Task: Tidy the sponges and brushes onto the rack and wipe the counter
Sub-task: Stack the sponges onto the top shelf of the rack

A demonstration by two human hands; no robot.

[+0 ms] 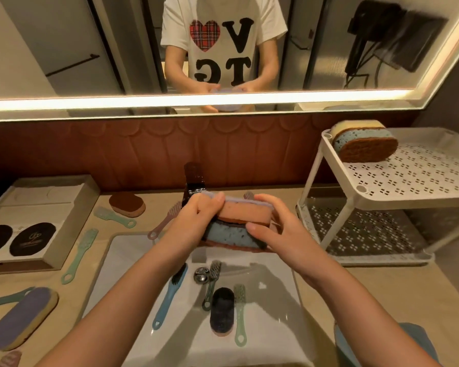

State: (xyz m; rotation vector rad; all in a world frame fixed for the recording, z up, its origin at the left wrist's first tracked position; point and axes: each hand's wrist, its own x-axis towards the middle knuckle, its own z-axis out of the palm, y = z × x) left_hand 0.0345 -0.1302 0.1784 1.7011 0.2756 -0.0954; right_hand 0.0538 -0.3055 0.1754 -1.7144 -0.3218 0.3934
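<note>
Holding two stacked sponges above the back edge of the sink (276,300), both hands working together: left hand (194,221) gripping the left end of the stack, thumb over the top, and right hand (278,231) grasping the right end, fingers wrapped around the near side. Sitting on top, an orange sponge (245,211) with a lilac upper layer; lying beneath it, a blue speckled sponge (227,234) with a brown scouring base. Resting already on the top shelf of the white perforated rack (408,178), at the right of the counter, a cream, blue and brown sponge (363,144), tilted against the back left corner. Lying in the sink basin: a blue brush (168,295), a grey-green brush (211,283), a pale green brush (240,313) and a dark oval sponge (222,311), all near the drain (200,274). Scattered on the counter (368,292) to the left: a brown-topped sponge (127,204), two mint brushes (114,217) (80,255), a pink brush (164,221) and a purple-topped sponge (24,317). Standing against the back wall behind the hands, a dark faucet (192,178). Sitting at far left, an open box (64,221).
</note>
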